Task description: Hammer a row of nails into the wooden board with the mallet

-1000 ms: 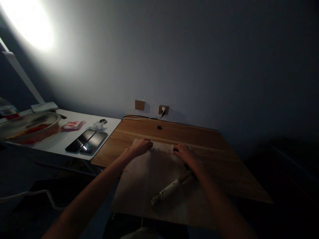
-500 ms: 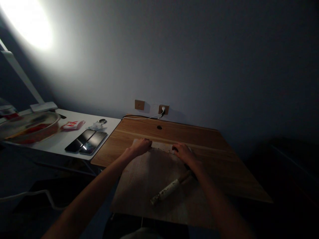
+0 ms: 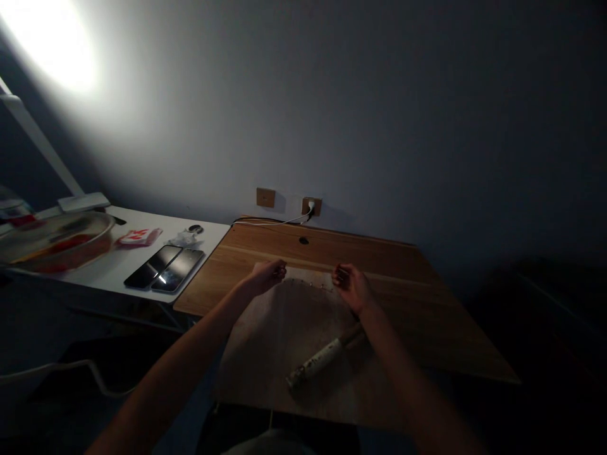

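Observation:
A pale board (image 3: 284, 341) lies on the wooden desk (image 3: 408, 297), with a row of small nails (image 3: 310, 285) along its far edge. My left hand (image 3: 268, 275) hovers at the left end of that row with its fingers pinched together. At the right end, my right hand (image 3: 348, 285) is curled, palm turned partly up. Whatever either hand holds is too small and dark to make out. A hammer with a paint-stained handle (image 3: 322, 360) lies on the board, just below my right wrist.
A white table (image 3: 114, 272) adjoins the desk on the left, carrying two dark phones (image 3: 165, 268), a red-and-white packet (image 3: 140, 237) and a large bowl (image 3: 52, 240). A lamp arm (image 3: 42, 151) stands behind it. A white plug (image 3: 312, 206) sits in a wall socket.
Both hands have lifted slightly off the board's far edge. The right hand has turned and curled its fingers. The hammer and board have not moved.

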`<action>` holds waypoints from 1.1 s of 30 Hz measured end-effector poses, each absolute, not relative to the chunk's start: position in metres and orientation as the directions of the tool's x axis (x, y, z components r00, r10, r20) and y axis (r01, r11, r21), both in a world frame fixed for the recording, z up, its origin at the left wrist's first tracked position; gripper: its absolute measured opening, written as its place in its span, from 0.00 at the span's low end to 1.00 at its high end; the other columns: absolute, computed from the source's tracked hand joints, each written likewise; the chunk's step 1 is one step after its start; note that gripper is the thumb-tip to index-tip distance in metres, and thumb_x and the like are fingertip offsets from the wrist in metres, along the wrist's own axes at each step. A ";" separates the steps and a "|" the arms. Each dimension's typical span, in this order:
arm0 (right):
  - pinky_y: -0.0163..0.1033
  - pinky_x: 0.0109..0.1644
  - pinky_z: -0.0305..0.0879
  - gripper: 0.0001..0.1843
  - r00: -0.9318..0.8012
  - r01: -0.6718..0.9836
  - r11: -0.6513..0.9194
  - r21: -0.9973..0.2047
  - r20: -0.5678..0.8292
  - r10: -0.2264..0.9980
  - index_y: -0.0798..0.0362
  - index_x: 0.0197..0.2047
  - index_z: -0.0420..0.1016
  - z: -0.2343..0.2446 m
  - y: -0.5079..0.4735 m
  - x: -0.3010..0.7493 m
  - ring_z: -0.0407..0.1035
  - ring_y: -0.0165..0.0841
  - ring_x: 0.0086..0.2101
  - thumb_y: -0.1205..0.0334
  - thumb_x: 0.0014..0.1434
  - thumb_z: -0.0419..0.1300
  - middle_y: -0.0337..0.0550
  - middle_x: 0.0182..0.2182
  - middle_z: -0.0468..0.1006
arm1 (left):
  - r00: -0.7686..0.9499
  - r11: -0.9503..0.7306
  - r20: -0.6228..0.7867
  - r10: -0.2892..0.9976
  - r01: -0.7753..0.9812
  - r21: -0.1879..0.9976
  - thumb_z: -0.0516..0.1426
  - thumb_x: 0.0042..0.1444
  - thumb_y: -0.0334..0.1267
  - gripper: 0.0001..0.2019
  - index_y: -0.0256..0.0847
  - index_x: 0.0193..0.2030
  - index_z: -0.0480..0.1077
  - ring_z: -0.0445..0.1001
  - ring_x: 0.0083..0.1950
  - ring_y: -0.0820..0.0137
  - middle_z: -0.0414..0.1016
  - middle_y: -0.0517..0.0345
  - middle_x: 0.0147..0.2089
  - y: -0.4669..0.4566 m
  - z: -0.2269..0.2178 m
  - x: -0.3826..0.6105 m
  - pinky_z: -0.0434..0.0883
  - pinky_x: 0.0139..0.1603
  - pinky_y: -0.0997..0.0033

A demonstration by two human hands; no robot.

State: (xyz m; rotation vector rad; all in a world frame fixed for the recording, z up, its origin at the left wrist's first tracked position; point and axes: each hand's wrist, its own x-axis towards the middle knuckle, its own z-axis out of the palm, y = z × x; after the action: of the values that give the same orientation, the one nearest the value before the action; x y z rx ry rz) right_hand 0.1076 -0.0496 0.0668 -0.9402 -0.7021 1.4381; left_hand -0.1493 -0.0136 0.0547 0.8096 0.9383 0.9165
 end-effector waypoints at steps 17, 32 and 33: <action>0.32 0.23 0.52 0.10 0.069 0.294 -0.130 -0.947 -0.115 0.991 0.49 0.32 0.67 0.055 -0.058 0.083 0.57 0.27 0.18 0.55 0.55 0.62 0.28 0.19 0.62 | 0.440 -0.408 0.029 0.898 0.806 0.429 0.57 0.58 0.31 0.10 0.42 0.44 0.78 0.77 0.42 0.65 0.81 0.52 0.40 -0.027 0.050 -0.135 0.68 0.42 0.72; 0.39 0.42 0.64 0.05 0.047 0.840 -0.017 -0.542 0.041 0.998 0.51 0.42 0.72 0.059 -0.063 0.078 0.75 0.40 0.41 0.62 0.65 0.55 0.51 0.36 0.80 | 0.185 -0.046 -0.044 0.982 0.455 0.889 0.50 0.61 0.37 0.11 0.41 0.26 0.61 0.64 0.26 0.73 0.63 0.60 0.25 -0.020 0.052 -0.117 0.61 0.29 0.74; 0.38 0.40 0.64 0.06 0.048 0.816 -0.007 -0.578 0.056 0.997 0.50 0.40 0.71 0.060 -0.060 0.079 0.75 0.38 0.38 0.61 0.65 0.53 0.48 0.34 0.79 | 0.189 0.060 -0.122 0.974 0.302 0.951 0.48 0.61 0.39 0.12 0.41 0.26 0.58 0.60 0.24 0.75 0.59 0.63 0.23 -0.018 0.053 -0.118 0.59 0.26 0.76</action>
State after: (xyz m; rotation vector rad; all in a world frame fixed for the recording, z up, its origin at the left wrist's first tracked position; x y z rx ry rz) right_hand 0.0786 -0.0599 0.0596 -1.8726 -1.8165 0.5207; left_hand -0.1183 -0.0182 0.0528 1.4421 1.3037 0.8295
